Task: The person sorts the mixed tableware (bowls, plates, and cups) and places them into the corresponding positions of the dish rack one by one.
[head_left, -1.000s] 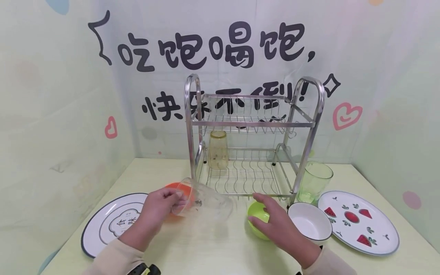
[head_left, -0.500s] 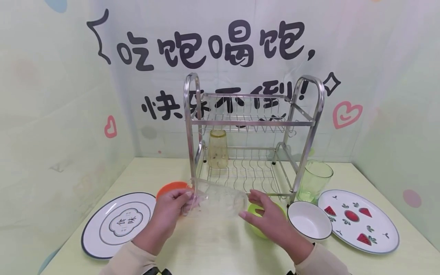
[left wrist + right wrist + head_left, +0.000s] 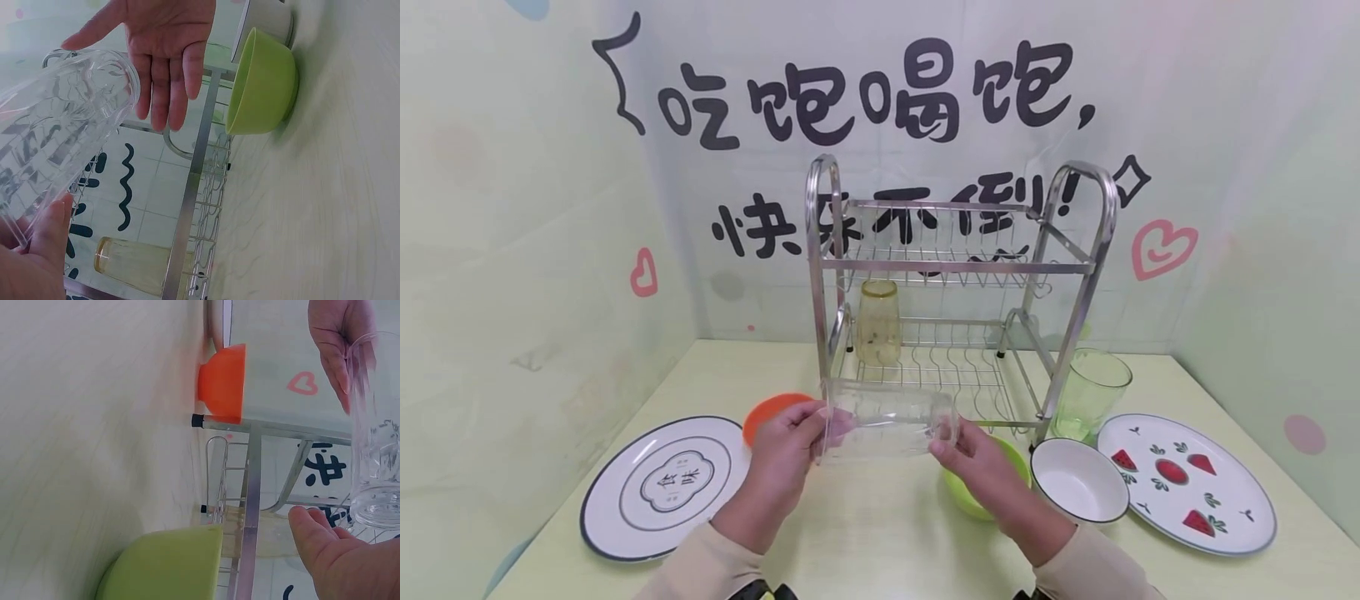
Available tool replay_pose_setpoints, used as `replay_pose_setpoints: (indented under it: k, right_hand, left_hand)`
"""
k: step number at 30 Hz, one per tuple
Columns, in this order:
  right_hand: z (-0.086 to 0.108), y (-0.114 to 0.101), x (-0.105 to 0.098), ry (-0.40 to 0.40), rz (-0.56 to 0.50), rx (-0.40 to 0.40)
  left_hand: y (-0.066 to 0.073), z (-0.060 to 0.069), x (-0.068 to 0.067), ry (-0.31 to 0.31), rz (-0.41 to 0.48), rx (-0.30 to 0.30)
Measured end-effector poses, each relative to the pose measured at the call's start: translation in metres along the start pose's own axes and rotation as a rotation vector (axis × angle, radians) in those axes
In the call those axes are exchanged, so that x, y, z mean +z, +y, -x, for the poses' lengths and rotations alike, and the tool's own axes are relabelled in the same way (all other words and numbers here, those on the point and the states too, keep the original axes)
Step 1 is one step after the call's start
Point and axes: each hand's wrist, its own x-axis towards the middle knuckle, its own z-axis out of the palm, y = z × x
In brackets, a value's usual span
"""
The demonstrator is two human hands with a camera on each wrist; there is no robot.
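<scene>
A clear glass (image 3: 891,421) lies sideways in the air in front of the rack. The left hand (image 3: 782,458) grips it near its wide rim, thumb in front. At the glass's base is the right hand (image 3: 988,475); in the left wrist view this hand (image 3: 169,62) has its fingers extended beside the base (image 3: 115,78). From the right wrist view, the thumb and fingers (image 3: 312,531) of the right hand lie around the base end without a visible curl round it. Whether they touch the glass is hard to tell.
A two-tier metal rack (image 3: 955,267) holds an upside-down yellowish glass (image 3: 878,325) on its lower tier. Left are a plate (image 3: 610,500) and orange bowl (image 3: 767,410); right are a green bowl (image 3: 973,496), white bowl (image 3: 1078,483), green glass (image 3: 1090,396) and watermelon-patterned plate (image 3: 1225,492).
The left hand has carried the clear glass to the right and levelled it. The right hand has shifted slightly left, to the base of the glass.
</scene>
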Motion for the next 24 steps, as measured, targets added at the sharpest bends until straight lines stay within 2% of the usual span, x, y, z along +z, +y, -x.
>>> replay_pose_setpoints:
  k: [7, 13, 18, 24]
  right_hand:
    - [-0.0022, -0.001, -0.0005, -0.09, -0.177, -0.029]
    - [-0.0048, -0.002, 0.0006, -0.115, -0.263, -0.033]
    - [-0.0038, -0.0029, -0.003, -0.167, -0.319, -0.034]
    - [-0.0046, -0.0027, -0.0056, -0.214, -0.448, -0.03]
  left_hand:
    - [-0.0037, 0.0013, 0.0049, -0.03, 0.064, 0.044]
    - [-0.0065, 0.0026, 0.0073, -0.056, 0.09, 0.062]
    - [-0.0068, 0.0028, 0.0078, -0.074, 0.048, 0.056]
    - [-0.007, 0.003, 0.0067, -0.078, -0.033, 0.047]
